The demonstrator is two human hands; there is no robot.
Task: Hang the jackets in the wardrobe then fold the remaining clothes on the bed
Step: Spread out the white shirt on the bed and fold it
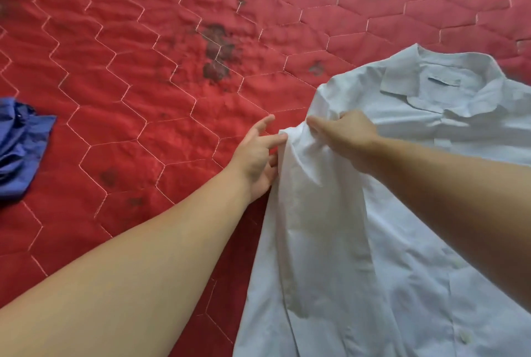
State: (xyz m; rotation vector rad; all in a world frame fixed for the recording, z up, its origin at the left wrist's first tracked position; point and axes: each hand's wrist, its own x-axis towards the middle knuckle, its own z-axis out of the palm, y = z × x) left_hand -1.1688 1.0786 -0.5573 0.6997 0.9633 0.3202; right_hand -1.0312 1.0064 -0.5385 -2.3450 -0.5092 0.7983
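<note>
A white collared shirt (388, 241) lies spread on the red quilted bed (143, 69), collar toward the far right, buttons facing up. My right hand (342, 135) pinches a raised fold of cloth at the shirt's left shoulder. My left hand (257, 158) sits just left of that fold at the shirt's edge, fingers spread and mostly straight, its fingertips touching the cloth. Part of the shirt runs out of view at the right and bottom.
A crumpled blue garment (20, 146) lies at the left edge of the bed. The red quilt has hexagon stitching and several dark stains (217, 51) across its middle and far side.
</note>
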